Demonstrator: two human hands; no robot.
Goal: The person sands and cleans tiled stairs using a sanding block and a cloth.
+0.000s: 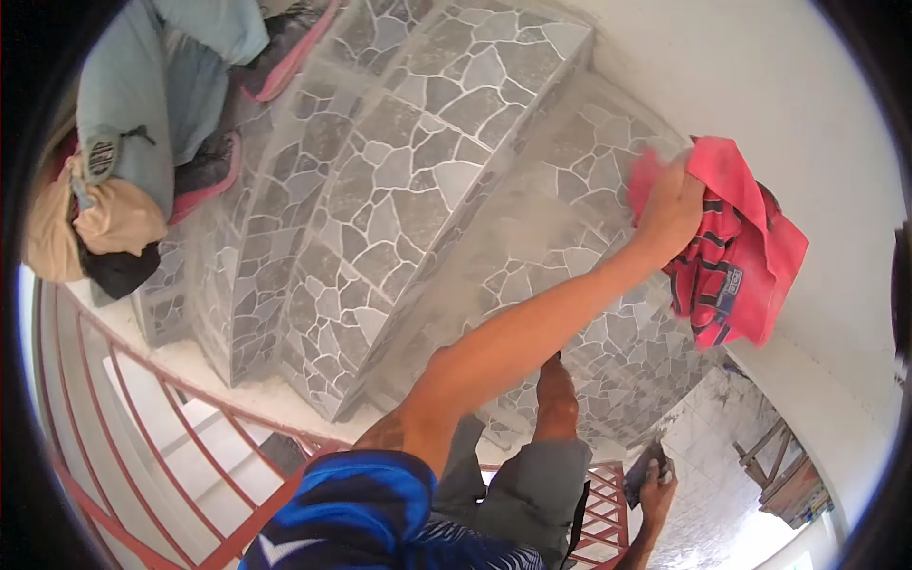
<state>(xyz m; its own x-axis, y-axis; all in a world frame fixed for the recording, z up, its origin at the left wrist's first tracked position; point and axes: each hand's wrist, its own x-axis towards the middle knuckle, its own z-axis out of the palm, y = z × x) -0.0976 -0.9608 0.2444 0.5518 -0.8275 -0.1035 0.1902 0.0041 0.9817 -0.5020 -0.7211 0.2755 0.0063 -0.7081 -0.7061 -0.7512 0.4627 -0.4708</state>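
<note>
My left hand [673, 204] is closed on a red cloth [760, 247] with black stripes and a sewn label, like a piece of a garment. It bunches in my grip and hangs beside the white wall, over a stair tread [598, 180] covered in grey stone-pattern tiles. Pale dusty smears lie across that tread. Low at the right, my right hand [655, 489] grips a dark flat object [636, 475] whose kind I cannot make out. That hand is down beside my leg, apart from the steps.
Another person's legs in light blue trousers [133, 76], with pink-soled dark shoes [214, 176], are on the steps at upper left. A red metal railing [171, 380] borders the stairs. Wooden pieces [788, 470] stand on the floor below, and a white wall [807, 123] rises at right.
</note>
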